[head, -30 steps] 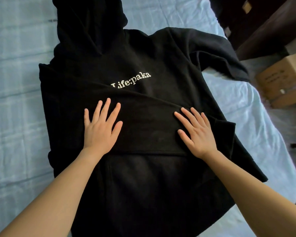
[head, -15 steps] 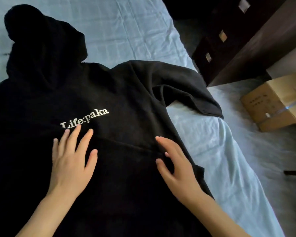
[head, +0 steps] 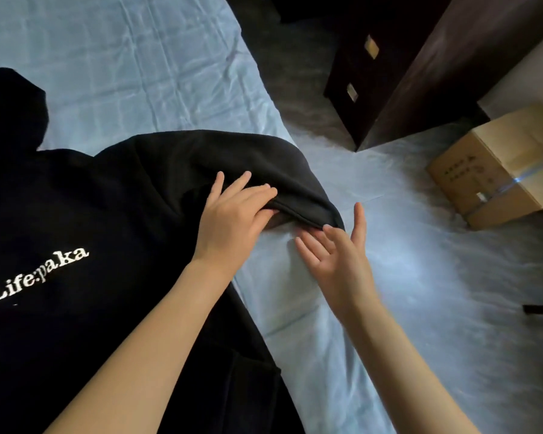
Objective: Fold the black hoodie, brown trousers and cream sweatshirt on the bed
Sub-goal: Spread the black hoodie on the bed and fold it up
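hoodie: black, lies chest-up on bed, white lettering showing
sleeve: stretched toward bed edge, cuff raised off sheet
left hand: fingers curled over sleeve near cuff, gripping it
right hand: open, palm up, fingertips at cuff edge, holding nothing
background: box beside dark dresser

Bed: covered by a pale blue sheet, creased in a grid of fold lines.
On the bed: black hoodie, front up, white "Life:paka" lettering showing; one sleeve reaches out toward the bed's right edge.
Floor: grey and mottled. A cardboard box sits on it, near a dark wooden cabinet.
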A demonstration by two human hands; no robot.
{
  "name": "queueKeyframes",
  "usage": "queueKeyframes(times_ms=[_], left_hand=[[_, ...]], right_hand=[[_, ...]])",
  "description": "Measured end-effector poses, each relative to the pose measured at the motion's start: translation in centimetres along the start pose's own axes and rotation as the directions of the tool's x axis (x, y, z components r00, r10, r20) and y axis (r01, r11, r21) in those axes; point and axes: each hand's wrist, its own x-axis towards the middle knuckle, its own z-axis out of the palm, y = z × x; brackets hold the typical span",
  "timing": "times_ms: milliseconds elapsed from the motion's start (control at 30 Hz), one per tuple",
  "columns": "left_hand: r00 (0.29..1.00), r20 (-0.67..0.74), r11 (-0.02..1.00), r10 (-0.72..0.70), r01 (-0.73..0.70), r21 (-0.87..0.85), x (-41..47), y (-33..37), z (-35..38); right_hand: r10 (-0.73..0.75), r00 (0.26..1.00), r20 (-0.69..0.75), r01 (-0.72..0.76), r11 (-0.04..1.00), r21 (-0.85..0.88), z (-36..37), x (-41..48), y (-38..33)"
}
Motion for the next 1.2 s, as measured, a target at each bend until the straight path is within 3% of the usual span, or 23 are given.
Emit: queueKeyframes(times_ms=[100, 200, 333, 433, 500, 533, 567, 600, 700, 733, 767, 867, 1200], left_hand=[[0.971, -0.213, 0.994, 0.106, -0.112, -0.017, -0.5, 1.4, 0.1], [0.951, -0.255, 0.983, 0.178, -0.183, 0.002, -1.5, 2.2, 0.4], [0.979, -0.106, 0.983, 0.176, -0.180, -0.026, -1.8, 2.4, 0.8], [0.991, 0.125, 0.994, 0.056, -0.044, -0.096, -1.4, 2.9, 0.3], [0.968, 0.250, 0.990, -0.005, 0.039, -0.132, -0.5, 3.0, -0.1], [0.953, 0.302, 0.993, -0.010, 0.046, -0.111, 0.1, 2.9, 0.0], [0.941, 0.338, 0.997, -0.015, 0.037, -0.060, 0.8, 2.8, 0.3], [0.929, 0.369, 1.000, -0.028, 0.029, 0.003, 1.3, 2.9, 0.8], [0.876, 0.471, 0.982, -0.103, 0.013, 0.190, 1.7, 3.1, 3.2], [0.871, 0.480, 0.974, -0.109, -0.003, 0.227, 1.4, 3.0, 4.0], [0.874, 0.475, 0.968, -0.105, -0.019, 0.249, 1.0, 2.8, 4.7], [0.890, 0.446, 0.961, -0.093, -0.037, 0.275, 0.6, 2.2, 5.5], [0.887, 0.452, 0.956, -0.091, -0.049, 0.288, 0.7, 2.5, 5.2]], right_hand=[[-0.070, 0.996, -0.061, 0.073, 0.996, 0.058, 0.6, 1.8, -0.9], [-0.103, 0.953, -0.284, 0.110, 0.994, 0.009, 0.2, 4.8, -2.4], [-0.044, 0.832, -0.553, 0.181, 0.964, 0.195, -1.8, 7.7, -4.0], [-0.011, 0.788, -0.616, 0.249, 0.920, 0.302, -4.6, 8.3, -5.0], [0.045, 0.834, -0.550, 0.270, 0.836, 0.477, -7.2, 8.3, -5.3], [0.129, 0.913, -0.387, 0.127, 0.811, 0.571, -8.2, 7.8, -5.3], [0.152, 0.941, -0.303, 0.022, 0.866, 0.500, -8.9, 7.2, -5.4], [0.160, 0.949, -0.271, -0.022, 0.892, 0.452, -9.5, 7.1, -5.4], [0.159, 0.950, -0.271, 0.046, 0.783, 0.621, -10.0, 7.2, -5.8], [0.281, 0.914, -0.293, 0.019, 0.690, 0.723, -9.8, 7.8, -6.2], [0.315, 0.905, -0.287, -0.012, 0.693, 0.721, -9.4, 8.2, -6.4], [0.263, 0.927, -0.266, -0.044, 0.783, 0.621, -9.3, 8.5, -6.9], [-0.006, 1.000, -0.008, 0.009, 0.889, 0.458, -8.8, 7.0, -10.0]])
